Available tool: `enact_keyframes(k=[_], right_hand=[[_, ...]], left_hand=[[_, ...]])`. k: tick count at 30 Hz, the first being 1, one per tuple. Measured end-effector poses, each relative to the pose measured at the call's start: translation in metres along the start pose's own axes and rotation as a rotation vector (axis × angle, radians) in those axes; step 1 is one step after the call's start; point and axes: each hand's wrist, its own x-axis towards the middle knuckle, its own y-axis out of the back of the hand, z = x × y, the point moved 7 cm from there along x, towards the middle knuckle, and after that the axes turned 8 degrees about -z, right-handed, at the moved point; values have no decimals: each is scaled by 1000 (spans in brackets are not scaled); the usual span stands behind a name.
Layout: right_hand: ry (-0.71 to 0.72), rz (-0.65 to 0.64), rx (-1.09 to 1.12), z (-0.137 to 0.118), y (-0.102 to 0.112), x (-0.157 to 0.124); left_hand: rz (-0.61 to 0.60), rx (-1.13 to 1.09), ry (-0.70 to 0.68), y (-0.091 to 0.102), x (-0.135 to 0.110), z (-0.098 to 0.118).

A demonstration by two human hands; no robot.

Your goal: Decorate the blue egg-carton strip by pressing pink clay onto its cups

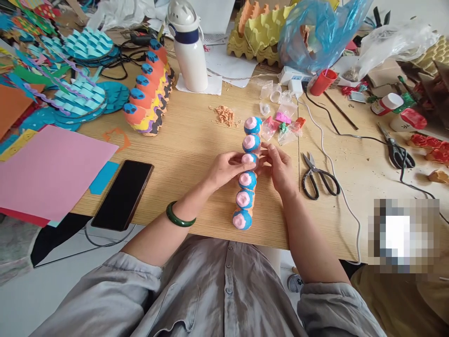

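Note:
A row of painted egg-carton bumps, blue with pink tops [246,180], lies on the wooden table [196,154] in front of me, running away from the near edge. My left hand [224,168] pinches the third bump from the far end on its left side, fingers closed on it. My right hand [278,168] grips the same spot from the right, fingers curled against the row. A green bangle sits on my left wrist.
Black scissors [319,178] lie right of my right hand beside a white cable. A black phone [122,194] and pink paper [52,171] lie at left. An orange painted carton strip [149,91], a white bottle [189,47] and small plastic bags [284,124] stand beyond.

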Motion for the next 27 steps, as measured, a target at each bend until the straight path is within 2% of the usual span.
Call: enact_keyframes(k=[3, 8, 14, 17, 19, 21, 23, 25, 27], right_hand=[[12, 79, -74, 1, 2, -1], [-7, 31, -69, 10, -4, 0], [0, 47, -109, 14, -2, 1], [27, 63, -148, 12, -1, 1], [72, 105, -171, 7, 1, 0], [130, 147, -198, 0, 2, -3], [195, 169, -230, -8, 0, -7], [276, 167, -283, -17, -4, -13], [386, 133, -385, -27, -13, -20]], left_hand=[[129, 211, -23, 8, 0, 0], [251, 551, -52, 13, -1, 8], [275, 619, -39, 17, -1, 7], [338, 436, -72, 26, 0, 8], [338, 127, -91, 30, 1, 8], [253, -251, -98, 26, 4, 8], [139, -538, -114, 16, 5, 13], [69, -669, -145, 8, 4, 20], [35, -706, -168, 3, 3, 23]])
